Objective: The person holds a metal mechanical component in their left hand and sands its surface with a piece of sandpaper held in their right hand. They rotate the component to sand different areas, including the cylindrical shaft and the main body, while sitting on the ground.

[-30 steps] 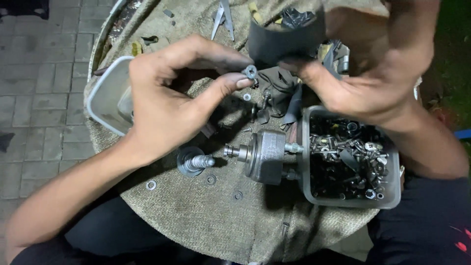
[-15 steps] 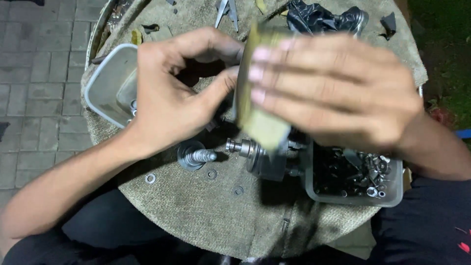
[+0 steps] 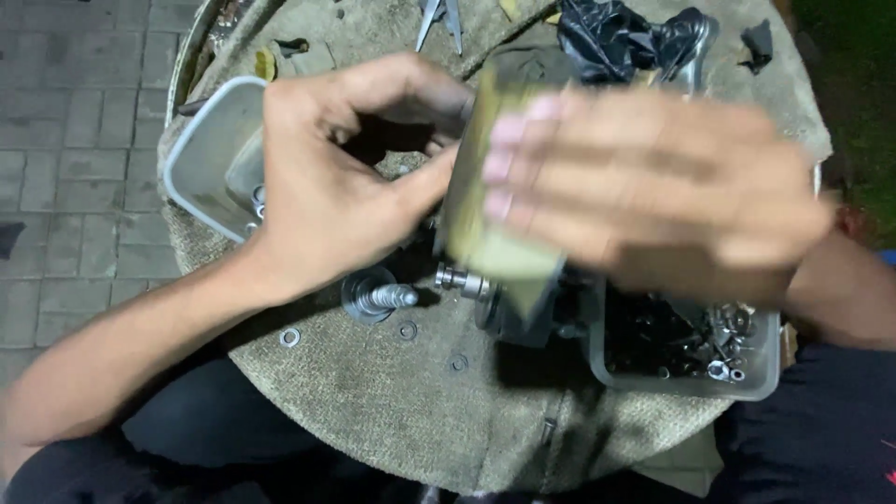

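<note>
Round counter (image 3: pixel 373 411) covered in coarse grey-brown cloth, paved floor (image 3: pixel 65 140) showing off to the left.

Left hand (image 3: pixel 345 177) is hovering over the middle of the counter, fingers curled inward with thumb and forefinger drawn toward each other. Whether anything small is pinched there, cannot tell; the hollow of the hand is in shadow.

Right hand (image 3: pixel 653 187) is blurring heavily, fingers laid flat and together across a flat olive-tan pad (image 3: pixel 485 233), pressing on its upper face. The pad is standing tilted, its lower edge down over a dark metal part (image 3: pixel 523 317) on the cloth. Hand is gripping the pad with fingers extended rather than curled; thumb side is hidden.

A short metal shaft (image 3: pixel 462 280) is sticking out of the dark part toward the left. Just beside its tip, a threaded stud on a round base (image 3: pixel 373 297) is lying on the cloth, below the left wrist.

Loose washers (image 3: pixel 290 337) are lying scattered on the cloth near the front edge, apart from each other.

Clear plastic tub (image 3: pixel 681 383) at the right is holding a heap of small dark and shiny hardware, partly under the right hand. A second pale tub (image 3: pixel 201 163) is sitting at the left rim, behind the left hand, a few rings in its corner.

At the far edge: pliers (image 3: pixel 439 14) and a crumpled black bag (image 3: pixel 625 37).
</note>
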